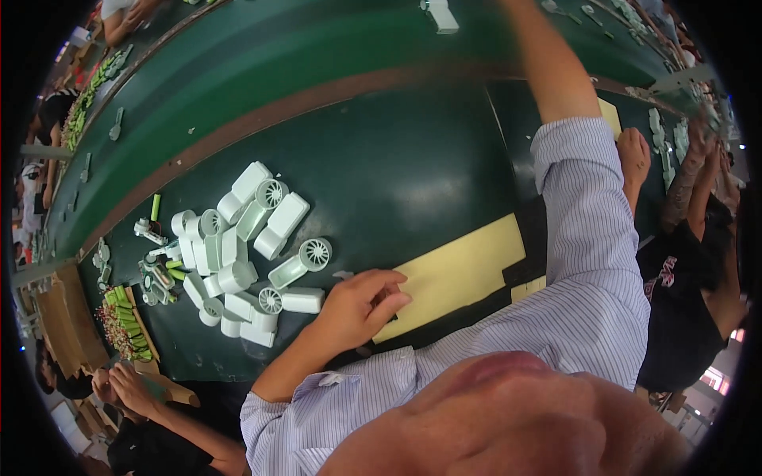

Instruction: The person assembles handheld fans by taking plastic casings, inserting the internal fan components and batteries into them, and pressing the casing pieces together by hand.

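My left hand (361,311) rests at the near edge of the dark green table. Its fingers are loosely bent, thumb and index apart, and nothing shows between them. Against its fingertips lies a flat yellow sheet (456,274). Just left of the hand is a loose heap of pale mint plastic housings (234,266), with round slatted grilles like small hand-held fans. One fan housing (316,254) sits at the heap's right side. My right arm (548,71) stretches far forward over the green belt, blurred by motion. The hand on it is beyond the top edge of the picture.
A green conveyor belt (262,75) runs along the far side, with a pale plastic part (441,17) on it. Left of the heap lie partly assembled pieces (157,276) and a box of bright green cylinders (127,321). Co-workers' hands are at left (127,389) and right (633,159).
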### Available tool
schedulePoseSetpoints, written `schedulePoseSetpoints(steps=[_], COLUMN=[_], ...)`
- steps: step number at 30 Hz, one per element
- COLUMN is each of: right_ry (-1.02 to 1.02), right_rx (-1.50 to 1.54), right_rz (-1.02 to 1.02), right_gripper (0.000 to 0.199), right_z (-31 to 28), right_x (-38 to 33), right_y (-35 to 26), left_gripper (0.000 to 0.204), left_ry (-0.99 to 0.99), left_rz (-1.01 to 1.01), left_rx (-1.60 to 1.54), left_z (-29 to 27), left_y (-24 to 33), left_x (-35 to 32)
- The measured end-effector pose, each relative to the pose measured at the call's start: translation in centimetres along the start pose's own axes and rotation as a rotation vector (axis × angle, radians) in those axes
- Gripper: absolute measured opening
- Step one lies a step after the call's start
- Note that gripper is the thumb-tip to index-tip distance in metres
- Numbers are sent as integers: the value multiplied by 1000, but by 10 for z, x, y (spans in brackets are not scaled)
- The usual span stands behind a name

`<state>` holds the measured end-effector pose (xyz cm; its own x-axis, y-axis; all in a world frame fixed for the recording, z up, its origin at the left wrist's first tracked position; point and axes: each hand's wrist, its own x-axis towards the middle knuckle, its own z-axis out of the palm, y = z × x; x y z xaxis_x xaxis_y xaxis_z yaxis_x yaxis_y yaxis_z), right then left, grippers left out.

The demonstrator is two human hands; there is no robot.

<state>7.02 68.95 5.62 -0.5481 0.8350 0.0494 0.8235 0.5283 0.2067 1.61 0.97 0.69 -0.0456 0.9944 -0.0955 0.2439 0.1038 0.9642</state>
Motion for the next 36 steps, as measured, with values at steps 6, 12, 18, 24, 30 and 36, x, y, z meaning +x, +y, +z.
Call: schedulePoseSetpoints(steps=[6,12,18,24,30,36], right_ry=[119,-149,267,-104,-479,-819], right_rx=[174,141,784,2259,2590,2358], right_rz=[137,92,223,-63,12,-26], right_gripper=[58,43,32,17,23,37], right_z=[59,0,-20,-71,-63,-26], right_x=[16,-51,-121,-309,-471,-539], right_y=[-2,-76,11,-107,-211,-185], left_gripper=[28,28,25,75,82,20], left_ry=[-39,58,99,256,416,508], left_rz=[-107,-117,-25,-4,178,230], left_rx=[-42,68,-132,-524,-384,-124], left_z=[-11,-15,6,11,38,51], left_y=[0,1,8,20,26,15], left_x=[10,-2,-12,-6,2,-30])
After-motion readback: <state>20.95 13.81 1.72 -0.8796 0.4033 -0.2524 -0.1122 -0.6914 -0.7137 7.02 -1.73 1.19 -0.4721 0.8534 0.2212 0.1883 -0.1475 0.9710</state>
